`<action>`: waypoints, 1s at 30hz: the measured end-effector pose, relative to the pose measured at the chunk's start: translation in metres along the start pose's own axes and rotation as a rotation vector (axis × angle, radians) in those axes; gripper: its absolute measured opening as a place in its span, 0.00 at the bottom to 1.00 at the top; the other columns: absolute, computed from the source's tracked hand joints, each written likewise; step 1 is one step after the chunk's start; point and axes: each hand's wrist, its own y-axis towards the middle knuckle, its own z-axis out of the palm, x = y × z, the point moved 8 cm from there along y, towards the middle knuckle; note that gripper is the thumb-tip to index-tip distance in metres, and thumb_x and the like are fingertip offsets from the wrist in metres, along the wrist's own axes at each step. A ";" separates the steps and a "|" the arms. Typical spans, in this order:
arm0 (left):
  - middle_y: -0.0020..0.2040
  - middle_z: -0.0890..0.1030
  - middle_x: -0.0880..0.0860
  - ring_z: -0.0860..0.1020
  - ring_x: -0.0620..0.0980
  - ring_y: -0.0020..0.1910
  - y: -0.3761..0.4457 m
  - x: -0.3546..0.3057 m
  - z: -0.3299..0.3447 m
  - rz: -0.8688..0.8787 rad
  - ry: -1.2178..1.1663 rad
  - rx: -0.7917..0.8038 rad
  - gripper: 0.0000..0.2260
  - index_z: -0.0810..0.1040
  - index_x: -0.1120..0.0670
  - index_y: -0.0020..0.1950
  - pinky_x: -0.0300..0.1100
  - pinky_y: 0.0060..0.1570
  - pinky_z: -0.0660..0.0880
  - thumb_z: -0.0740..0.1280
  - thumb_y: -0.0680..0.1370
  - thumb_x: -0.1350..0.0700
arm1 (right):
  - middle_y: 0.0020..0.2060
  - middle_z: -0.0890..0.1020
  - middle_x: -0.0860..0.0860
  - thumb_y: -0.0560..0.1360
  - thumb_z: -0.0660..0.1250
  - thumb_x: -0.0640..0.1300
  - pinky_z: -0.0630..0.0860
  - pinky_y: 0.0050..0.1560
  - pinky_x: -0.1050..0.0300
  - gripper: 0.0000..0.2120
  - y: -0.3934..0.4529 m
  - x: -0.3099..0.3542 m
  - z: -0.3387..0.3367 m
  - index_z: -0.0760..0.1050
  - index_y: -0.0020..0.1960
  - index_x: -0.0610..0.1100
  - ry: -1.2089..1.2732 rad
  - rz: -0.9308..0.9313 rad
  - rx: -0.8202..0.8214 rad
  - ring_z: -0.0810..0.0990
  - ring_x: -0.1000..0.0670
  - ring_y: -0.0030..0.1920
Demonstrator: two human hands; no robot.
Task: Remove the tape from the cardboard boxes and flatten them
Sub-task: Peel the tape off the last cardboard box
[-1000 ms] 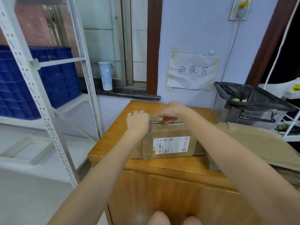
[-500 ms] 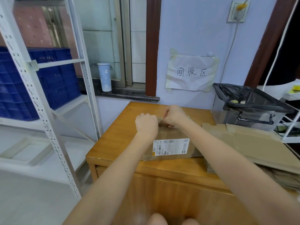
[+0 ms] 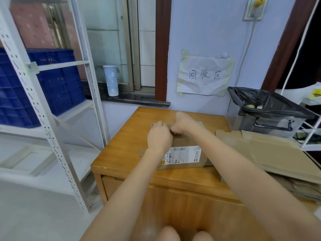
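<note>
- Right hand [image 3: 180,125] fingers curled, pinching at the top seam, likely tape; blurred.
- Left hand [image 3: 159,136] curled, grips the cardboard box [image 3: 184,153] top.
- Box on wooden cabinet [image 3: 121,148]; light, stiff, likely creases; hold flap edges.
- Flattened cardboard [image 3: 271,153] stacked beside it.

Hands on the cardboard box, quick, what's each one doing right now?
Left hand: fingers curled, gripping the top edge of the cardboard box.
Right hand: fingers curled, pinching something at the box's top; what exactly cannot be told.
</note>
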 end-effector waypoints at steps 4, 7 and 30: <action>0.65 0.73 0.59 0.69 0.57 0.67 -0.002 0.001 -0.001 0.001 -0.015 0.005 0.17 0.68 0.61 0.68 0.43 0.65 0.63 0.55 0.80 0.61 | 0.34 0.73 0.48 0.76 0.64 0.46 0.73 0.43 0.56 0.13 0.000 -0.001 -0.003 0.65 0.37 0.42 -0.039 0.033 0.021 0.76 0.45 0.43; 0.66 0.73 0.59 0.69 0.57 0.67 -0.002 -0.001 -0.001 0.007 -0.013 0.009 0.21 0.61 0.62 0.73 0.44 0.65 0.62 0.56 0.79 0.62 | 0.35 0.75 0.48 0.75 0.65 0.49 0.76 0.43 0.54 0.13 0.001 0.000 -0.002 0.67 0.38 0.42 -0.042 0.035 0.029 0.77 0.46 0.40; 0.61 0.75 0.58 0.72 0.55 0.61 0.002 0.001 0.003 0.029 0.047 -0.027 0.13 0.71 0.61 0.62 0.42 0.55 0.68 0.53 0.82 0.59 | 0.27 0.76 0.46 0.69 0.71 0.35 0.80 0.40 0.53 0.11 0.001 -0.059 -0.022 0.67 0.41 0.39 0.138 0.176 0.057 0.77 0.48 0.30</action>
